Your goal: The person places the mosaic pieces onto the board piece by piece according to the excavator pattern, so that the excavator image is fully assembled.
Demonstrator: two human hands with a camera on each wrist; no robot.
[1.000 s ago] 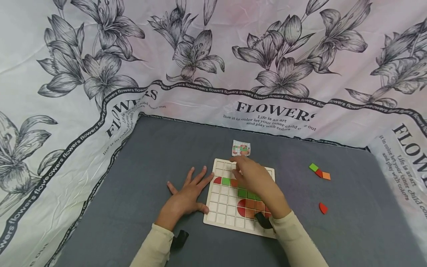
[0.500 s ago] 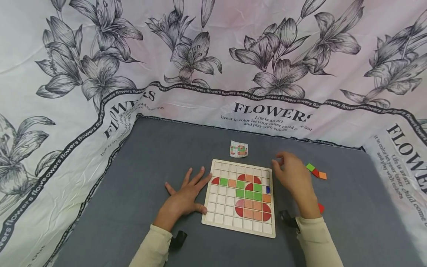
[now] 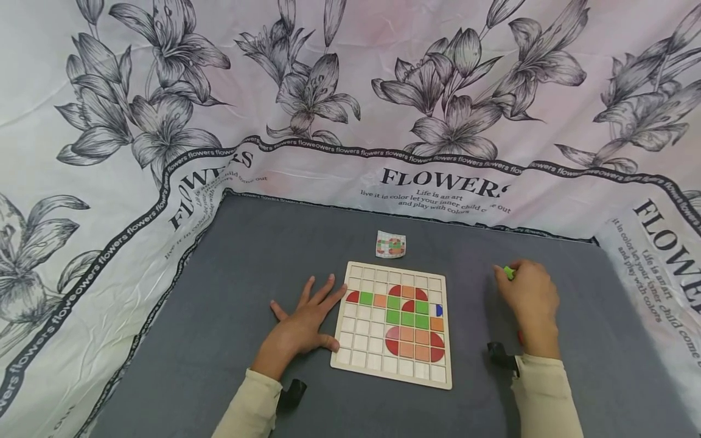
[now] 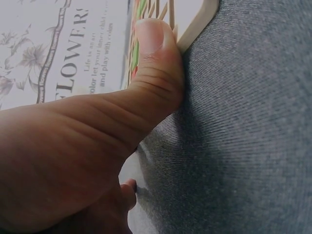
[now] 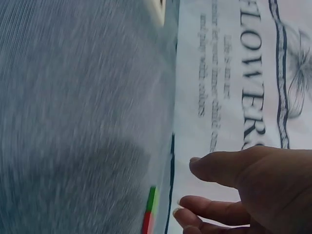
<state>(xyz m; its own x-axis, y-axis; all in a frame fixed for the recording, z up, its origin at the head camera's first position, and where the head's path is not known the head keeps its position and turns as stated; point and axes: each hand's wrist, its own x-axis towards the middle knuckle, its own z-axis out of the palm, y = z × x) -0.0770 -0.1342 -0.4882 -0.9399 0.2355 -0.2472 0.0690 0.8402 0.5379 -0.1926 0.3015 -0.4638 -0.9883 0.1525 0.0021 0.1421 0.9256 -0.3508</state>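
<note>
A wooden grid board [image 3: 354,358] lies flat, partly filled with red, green and orange tiles and one blue piece. My left hand [image 3: 303,325] is spread at its left side, thumb and a fingertip at the edge. In the left wrist view the thumb [image 4: 158,63] touches the board's rim [image 4: 197,24]. My right hand [image 3: 528,298] is over the loose tiles on the right, beside a green tile [image 3: 509,273]. In the right wrist view its thumb and fingers are apart with nothing between them; the green tile [image 5: 152,197] and a red tile [image 5: 146,223] lie below.
A small printed pattern card [image 3: 391,244] lies behind the board. Part of a red piece [image 3: 521,337] shows beside the right wrist. Grey cloth [image 3: 246,255] covers the table, and a white flower-printed curtain [image 3: 306,170] stands along the back and sides.
My right hand has left the board and moved right to the loose tiles, now covering most of them. The board's tiles came into full sight. The left hand has stayed put.
</note>
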